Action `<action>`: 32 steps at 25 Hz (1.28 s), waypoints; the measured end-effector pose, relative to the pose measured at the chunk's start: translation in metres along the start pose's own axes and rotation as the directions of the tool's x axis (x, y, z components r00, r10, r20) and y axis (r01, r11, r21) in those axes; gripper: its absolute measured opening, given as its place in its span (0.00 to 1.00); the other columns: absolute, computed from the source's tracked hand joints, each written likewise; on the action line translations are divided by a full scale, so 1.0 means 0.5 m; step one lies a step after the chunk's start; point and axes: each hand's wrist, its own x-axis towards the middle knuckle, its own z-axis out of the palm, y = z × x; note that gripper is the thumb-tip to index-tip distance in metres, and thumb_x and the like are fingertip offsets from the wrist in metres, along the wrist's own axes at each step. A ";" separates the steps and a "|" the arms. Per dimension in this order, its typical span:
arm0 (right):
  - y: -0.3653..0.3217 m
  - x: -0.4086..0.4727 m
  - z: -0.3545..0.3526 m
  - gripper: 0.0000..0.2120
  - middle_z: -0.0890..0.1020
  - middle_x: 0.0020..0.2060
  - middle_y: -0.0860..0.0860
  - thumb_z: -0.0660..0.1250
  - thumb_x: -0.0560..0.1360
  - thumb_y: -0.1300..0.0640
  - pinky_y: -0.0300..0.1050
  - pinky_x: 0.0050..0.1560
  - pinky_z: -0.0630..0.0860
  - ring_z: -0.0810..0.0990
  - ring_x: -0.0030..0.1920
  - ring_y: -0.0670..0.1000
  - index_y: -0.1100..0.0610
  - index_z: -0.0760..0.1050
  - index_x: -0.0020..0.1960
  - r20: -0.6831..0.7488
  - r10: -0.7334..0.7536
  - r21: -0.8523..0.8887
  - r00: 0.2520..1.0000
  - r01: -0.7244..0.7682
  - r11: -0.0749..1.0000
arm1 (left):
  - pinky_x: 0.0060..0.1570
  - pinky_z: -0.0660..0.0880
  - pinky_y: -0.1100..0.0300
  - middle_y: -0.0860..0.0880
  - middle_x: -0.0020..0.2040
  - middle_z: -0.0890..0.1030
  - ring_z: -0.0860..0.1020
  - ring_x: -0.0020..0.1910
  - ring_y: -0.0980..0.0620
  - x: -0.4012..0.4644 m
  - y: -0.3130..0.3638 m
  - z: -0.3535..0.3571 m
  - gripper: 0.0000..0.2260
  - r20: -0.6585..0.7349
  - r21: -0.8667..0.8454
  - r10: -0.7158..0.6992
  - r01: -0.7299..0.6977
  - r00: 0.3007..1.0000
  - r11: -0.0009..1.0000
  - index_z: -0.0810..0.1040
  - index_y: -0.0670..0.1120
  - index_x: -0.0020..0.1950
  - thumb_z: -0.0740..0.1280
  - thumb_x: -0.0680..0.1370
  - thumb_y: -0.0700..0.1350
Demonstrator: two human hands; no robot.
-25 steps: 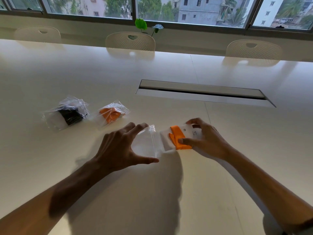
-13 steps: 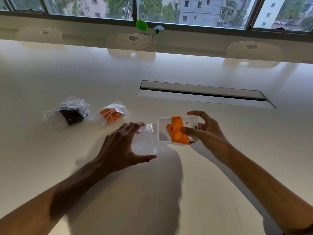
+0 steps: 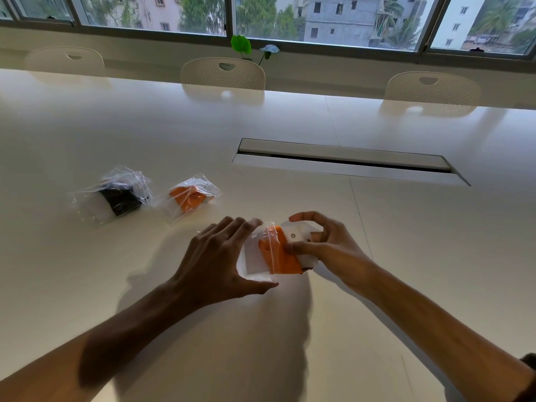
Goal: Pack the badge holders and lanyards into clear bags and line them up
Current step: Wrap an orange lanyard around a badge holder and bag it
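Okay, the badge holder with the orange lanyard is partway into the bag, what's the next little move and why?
Probably the right hand should push the badge holder further left into the clear bag while the left hand steadies it, since the holder's right end and part of the orange lanyard seem to stick out of the mouth.

Single head-worn wide-angle view, looking forward and down across the white table (image 3: 290,343) toward the windows (image 3: 333,21). Both forearms enter from the bottom edge; hands close, centre frame. Chairs (image 3: 223,74) line the far side. No second view.
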 end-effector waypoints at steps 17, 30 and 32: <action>0.020 0.003 0.019 0.20 0.83 0.38 0.62 0.76 0.64 0.47 0.57 0.46 0.78 0.81 0.38 0.60 0.64 0.82 0.42 0.025 -0.034 -0.046 0.999 0.035 0.998 | 0.44 0.69 0.62 0.52 0.56 0.80 0.78 0.48 0.52 0.000 0.015 -0.006 0.42 0.072 -0.026 -0.100 0.102 0.992 0.994 0.73 0.48 0.65 0.66 0.61 0.75; 0.030 -0.004 0.060 0.16 0.83 0.46 0.41 0.66 0.70 0.38 0.41 0.48 0.79 0.81 0.49 0.40 0.48 0.82 0.48 -0.107 -0.164 -0.404 0.981 0.108 0.909 | 0.46 0.73 0.58 0.49 0.55 0.81 0.78 0.47 0.51 0.001 0.029 0.000 0.44 0.030 0.067 -0.159 0.157 0.987 0.985 0.73 0.46 0.65 0.62 0.61 0.77; 0.032 -0.003 0.060 0.11 0.83 0.49 0.41 0.68 0.73 0.47 0.41 0.51 0.79 0.80 0.50 0.39 0.52 0.82 0.49 -0.113 -0.195 -0.427 0.974 0.130 0.895 | 0.49 0.75 0.59 0.51 0.57 0.80 0.79 0.48 0.53 0.004 0.032 -0.011 0.47 0.096 -0.051 -0.188 0.193 0.978 0.980 0.72 0.47 0.67 0.63 0.59 0.77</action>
